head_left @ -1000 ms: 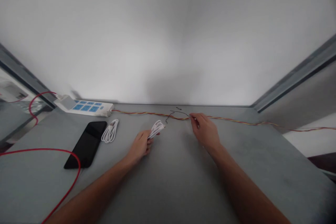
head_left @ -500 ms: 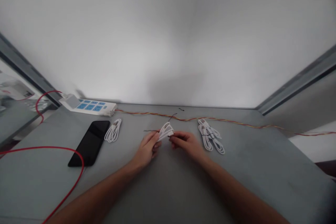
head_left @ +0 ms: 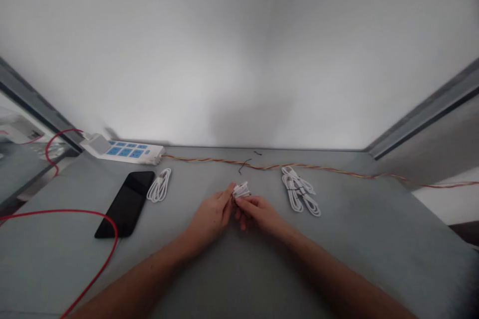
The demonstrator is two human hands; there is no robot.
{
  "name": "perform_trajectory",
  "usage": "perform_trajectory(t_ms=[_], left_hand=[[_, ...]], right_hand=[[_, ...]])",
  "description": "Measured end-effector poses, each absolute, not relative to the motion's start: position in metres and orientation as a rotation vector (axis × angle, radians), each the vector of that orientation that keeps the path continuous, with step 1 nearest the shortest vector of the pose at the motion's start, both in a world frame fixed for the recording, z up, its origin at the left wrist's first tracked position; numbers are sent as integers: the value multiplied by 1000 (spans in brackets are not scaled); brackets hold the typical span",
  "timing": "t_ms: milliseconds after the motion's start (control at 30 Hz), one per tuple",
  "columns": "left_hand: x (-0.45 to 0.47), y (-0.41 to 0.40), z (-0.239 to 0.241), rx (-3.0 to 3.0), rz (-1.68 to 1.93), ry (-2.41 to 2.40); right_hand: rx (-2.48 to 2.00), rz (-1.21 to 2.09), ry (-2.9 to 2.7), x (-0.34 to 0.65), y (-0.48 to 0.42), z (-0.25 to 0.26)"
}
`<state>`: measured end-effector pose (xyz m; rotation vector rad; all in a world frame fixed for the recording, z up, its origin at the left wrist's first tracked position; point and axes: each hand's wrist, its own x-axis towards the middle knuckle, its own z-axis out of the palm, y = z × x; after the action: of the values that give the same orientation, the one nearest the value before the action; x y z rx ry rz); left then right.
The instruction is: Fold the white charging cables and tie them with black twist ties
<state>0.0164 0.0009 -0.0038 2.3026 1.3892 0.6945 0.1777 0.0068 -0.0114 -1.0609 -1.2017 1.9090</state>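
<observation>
Between my hands, above the grey table [head_left: 224, 279], is a coiled white cable [head_left: 241, 190]. My left hand [head_left: 215, 211] is closed, its fingertips at the coil's left side. My right hand [head_left: 258, 213] is closed too, thumb and fingers pinching the lower right of the same coil. Fingers hide part of the cable, and a dark bit near them is too small to make out. Just beyond the hands lies a thin black twist tie [head_left: 244, 165]. To the right rests a pair of white cable coils [head_left: 300, 192] with a black tie around them.
Another white cable coil [head_left: 159, 185] lies left, beside a black phone [head_left: 127, 204]. A white power strip [head_left: 153, 157] with a plugged-in adapter [head_left: 98, 144] stands at the back left. A red cable [head_left: 75, 210] loops over the phone. A twisted red-yellow cord [head_left: 209, 160] runs along the back wall.
My hands have come together, and the left has turned over more. The coiled cable between them has turned and sits slightly lower. The dark strand that stuck out left no longer shows.
</observation>
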Motion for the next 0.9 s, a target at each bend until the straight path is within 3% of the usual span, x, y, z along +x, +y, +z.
perform_trajectory(t_ms=[300,633,900], left_hand=[[20,-4,-3,2493,407,1462],[21,-8,-4,2410,601,1394],[-2,-2,2,2197,951,825]], right_hand=[[-1139,2008,-1157,181,8,-3],[-1224,1838,-1213,186,14,-6],[-1045,1906,-1168,201,22,0]])
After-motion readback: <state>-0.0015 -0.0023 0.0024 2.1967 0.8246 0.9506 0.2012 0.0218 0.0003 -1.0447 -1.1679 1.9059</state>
